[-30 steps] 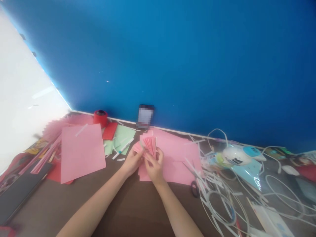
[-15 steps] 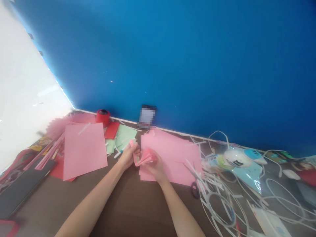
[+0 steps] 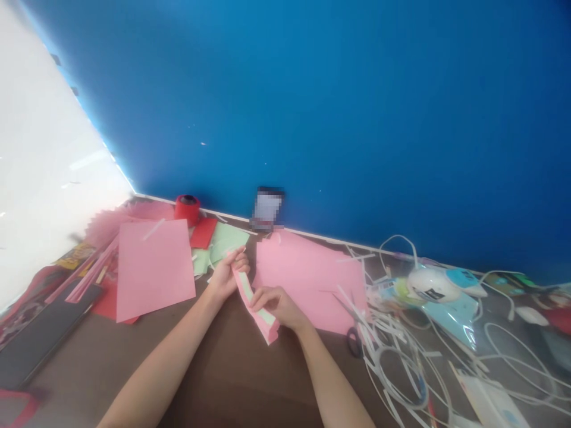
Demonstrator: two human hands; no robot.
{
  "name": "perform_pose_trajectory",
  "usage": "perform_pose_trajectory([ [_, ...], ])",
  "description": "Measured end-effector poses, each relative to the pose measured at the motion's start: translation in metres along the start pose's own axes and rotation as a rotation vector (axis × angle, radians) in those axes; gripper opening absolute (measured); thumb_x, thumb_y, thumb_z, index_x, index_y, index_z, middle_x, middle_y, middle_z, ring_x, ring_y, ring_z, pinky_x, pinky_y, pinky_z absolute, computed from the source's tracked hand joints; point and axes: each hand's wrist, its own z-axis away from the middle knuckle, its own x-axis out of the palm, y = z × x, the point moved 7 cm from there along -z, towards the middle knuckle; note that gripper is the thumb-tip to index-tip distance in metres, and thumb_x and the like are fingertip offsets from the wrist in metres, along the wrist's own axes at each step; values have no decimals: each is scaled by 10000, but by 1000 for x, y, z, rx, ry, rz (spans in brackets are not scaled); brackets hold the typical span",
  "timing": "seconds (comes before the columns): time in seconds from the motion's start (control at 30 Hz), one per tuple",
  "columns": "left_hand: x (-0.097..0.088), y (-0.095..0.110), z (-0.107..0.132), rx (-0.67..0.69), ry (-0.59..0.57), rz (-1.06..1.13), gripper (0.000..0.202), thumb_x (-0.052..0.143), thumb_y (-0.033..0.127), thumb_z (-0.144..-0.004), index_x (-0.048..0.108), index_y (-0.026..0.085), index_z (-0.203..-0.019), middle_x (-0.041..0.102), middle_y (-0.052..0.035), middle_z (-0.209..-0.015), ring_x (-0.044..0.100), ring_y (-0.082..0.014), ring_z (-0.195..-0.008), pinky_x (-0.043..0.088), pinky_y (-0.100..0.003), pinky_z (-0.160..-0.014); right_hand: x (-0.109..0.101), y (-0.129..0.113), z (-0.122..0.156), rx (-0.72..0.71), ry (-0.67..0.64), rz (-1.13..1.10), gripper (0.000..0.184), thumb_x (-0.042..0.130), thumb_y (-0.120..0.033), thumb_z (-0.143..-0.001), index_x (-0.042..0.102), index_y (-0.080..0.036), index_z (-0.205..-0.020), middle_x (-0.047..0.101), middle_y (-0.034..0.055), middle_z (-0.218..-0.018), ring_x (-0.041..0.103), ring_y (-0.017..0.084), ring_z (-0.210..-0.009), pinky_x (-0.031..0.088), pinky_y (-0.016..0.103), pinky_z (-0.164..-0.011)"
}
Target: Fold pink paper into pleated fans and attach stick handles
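Observation:
A narrow folded strip of pink paper with a pale green band along its face slants between my hands, above the brown table. My left hand is closed around its upper end. Lower down, my right hand pinches the strip with thumb and fingers on the pale band. Its lower end, where layers show, sticks out below my right fingers. Stacked pink sheets lie just behind my right hand. Pale green paper lies beyond my left hand.
Scissors lie beside white paper strips and cables on the right. A pink sheet, a red tape roll and pleated pink paper are at left. A phone-like object leans against the blue wall.
The pink paper, bunched and folded over before, is now stretched out lengthwise with its pale green band facing up. My right hand has shifted slightly and turned from cupping it to pinching it.

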Motion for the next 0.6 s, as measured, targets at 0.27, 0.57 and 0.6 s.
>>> perform_pose_trajectory([
  [0.27,7,-18,3,-25,-6,-276,240,482,383,-847,534,154,-899,329,56,-568,319,-31,-425,305,-142,-419,-11,9,-4,112,290,136,178,614,-335,-722,694,-179,-690,667,36,-714,609,193,-732,480,327,-711],
  [0.57,9,-30,5,45,-37,-542,313,499,473,-807,534,163,-788,562,-20,-733,514,-109,-626,415,-234,-636,-20,21,-3,172,428,221,408,488,-464,-789,498,-163,-513,472,-23,-509,402,104,-500,319,232,-500],
  [0.6,11,-30,6,50,-57,-548,310,488,465,-816,541,160,-792,578,-36,-776,530,-121,-664,419,-252,-677,-19,21,-3,174,420,214,405,487,-466,-790,502,-162,-523,484,-18,-523,411,107,-511,322,233,-509],
])
